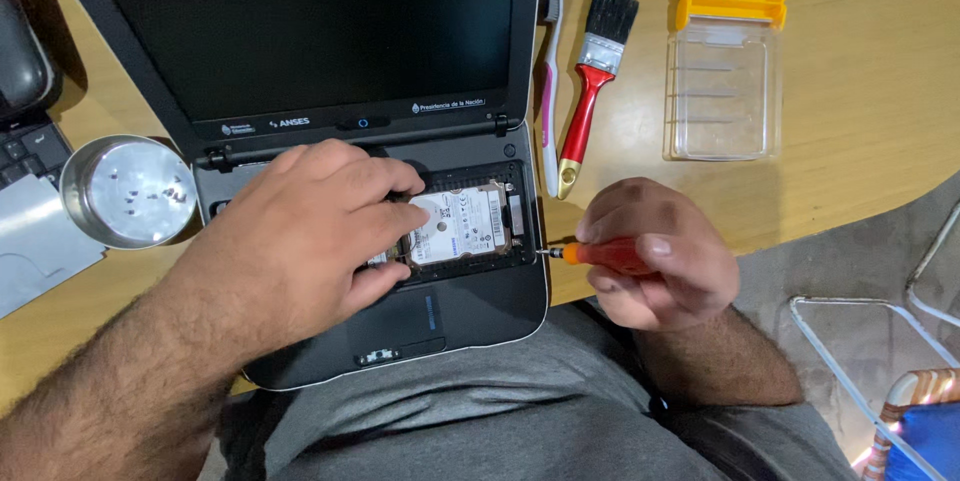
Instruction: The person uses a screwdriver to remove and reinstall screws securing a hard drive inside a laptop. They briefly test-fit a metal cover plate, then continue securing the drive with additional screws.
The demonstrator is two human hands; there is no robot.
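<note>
I take the open laptop (330,91) as my landmark: its dark screen stands up at the far side and its base, with the keyboard taken off, lies at the near edge of the wooden table (860,91). My left hand (300,241) lies over the middle of that base, its fingers (385,191) bent and pressing on the left part of the hard drive (462,226), which sits label-up in the bay on the right side of the base. The hand rests on the drive rather than closing around it; thumb below, fingers above.

Just off the laptop's right edge, my right hand (655,266) is wrapped tight round the red-orange handle of a small screwdriver (590,254). Its metal tip points left and reaches the right rim of the base, just beside the drive's right end.

Left of the laptop, touching its hinge corner, stands a round metal tin (128,191) with a few small dark screws lying loose in it. Right of the screen lie a white and pink toothbrush (549,91) and a red-handled paintbrush (592,91), side by side. Further right lies an open bit case (728,51): the yellow half holds a row of metal bits, the clear half looks bare, though glare makes that hard to tell.
</note>
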